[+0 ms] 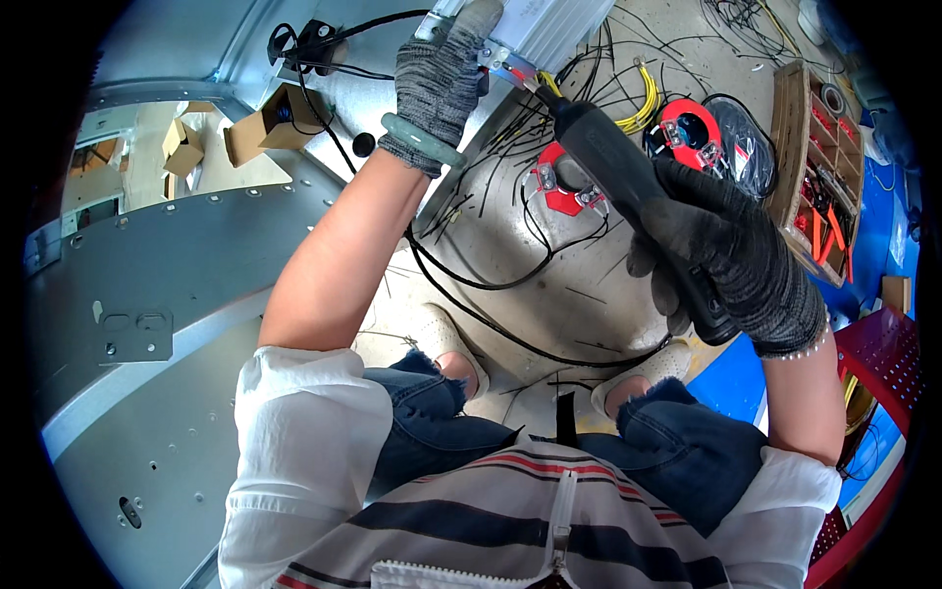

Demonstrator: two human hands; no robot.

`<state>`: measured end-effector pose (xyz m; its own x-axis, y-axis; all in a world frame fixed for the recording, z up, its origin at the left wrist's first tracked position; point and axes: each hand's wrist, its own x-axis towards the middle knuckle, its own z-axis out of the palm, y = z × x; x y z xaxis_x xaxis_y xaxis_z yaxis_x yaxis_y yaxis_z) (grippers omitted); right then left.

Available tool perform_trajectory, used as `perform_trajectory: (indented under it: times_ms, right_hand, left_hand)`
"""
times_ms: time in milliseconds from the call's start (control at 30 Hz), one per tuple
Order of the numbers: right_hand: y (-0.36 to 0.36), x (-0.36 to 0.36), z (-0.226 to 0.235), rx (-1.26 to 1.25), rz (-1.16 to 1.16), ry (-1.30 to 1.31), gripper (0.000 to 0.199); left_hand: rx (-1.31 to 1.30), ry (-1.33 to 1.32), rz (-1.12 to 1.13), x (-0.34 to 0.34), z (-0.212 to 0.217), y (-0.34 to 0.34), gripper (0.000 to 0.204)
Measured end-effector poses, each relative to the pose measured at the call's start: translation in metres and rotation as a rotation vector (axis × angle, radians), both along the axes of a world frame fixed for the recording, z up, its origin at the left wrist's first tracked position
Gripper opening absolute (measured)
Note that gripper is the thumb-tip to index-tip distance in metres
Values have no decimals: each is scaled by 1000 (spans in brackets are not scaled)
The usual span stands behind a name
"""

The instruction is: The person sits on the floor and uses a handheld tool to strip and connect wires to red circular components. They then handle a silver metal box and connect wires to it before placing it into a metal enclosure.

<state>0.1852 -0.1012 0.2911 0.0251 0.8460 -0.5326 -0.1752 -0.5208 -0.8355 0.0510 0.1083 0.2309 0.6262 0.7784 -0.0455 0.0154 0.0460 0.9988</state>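
Note:
My right hand [731,250], in a dark grey knit glove, is wrapped round a black power screwdriver [601,147]. The tool points up and left, and its bit meets the end of a silver metal housing [549,34] beside a small red and blue part; whether it sits in a screw is too small to tell. My left hand [437,83], in the same kind of glove, closes on the left end of that housing. Its fingertips are partly hidden. A green bangle [424,139] circles the left wrist. Black cables [339,69] run behind this hand.
A grey metal cabinet frame [196,236] fills the left side. Red cable reels [564,182], a coil of yellow cable [643,98] and loose black wires lie on the floor ahead. At right stand a wooden tool box [790,147] and a red perforated rack [883,358]. Black cable loops near my feet.

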Motion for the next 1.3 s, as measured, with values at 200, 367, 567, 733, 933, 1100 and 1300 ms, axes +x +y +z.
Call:
perform_trajectory:
  times_ms: [200,367,567,733,933,1100,1300]
  right_hand:
    - [4,-5,1,-27,-40,70,56]
    - [10,-7,4,-21,-4,86,57]
    - [9,-10,5,-42,-25,78,57]
    - [6,-8,5,13,-9,60,57]
    - [-6,-2,-1,178,3,-18,56]
    - [-3,2,11,-68,-21,127,40]
    - [-1,-6,18,-177,-92,181,35]
  left_hand:
    - [-76,-98,19,3,-3,-3,43]
    - [0,-15,61,-5,-12,4,36]
    - [-25,-38,11,-1,-2,-3,38]
    - [105,-132,-26,8,8,-16,48]
    - [1622,333,97,-4,-27,9,35]
    - [492,292,17,0,-3,-20,51]
    - [510,297,6,-3,-7,-21,51]
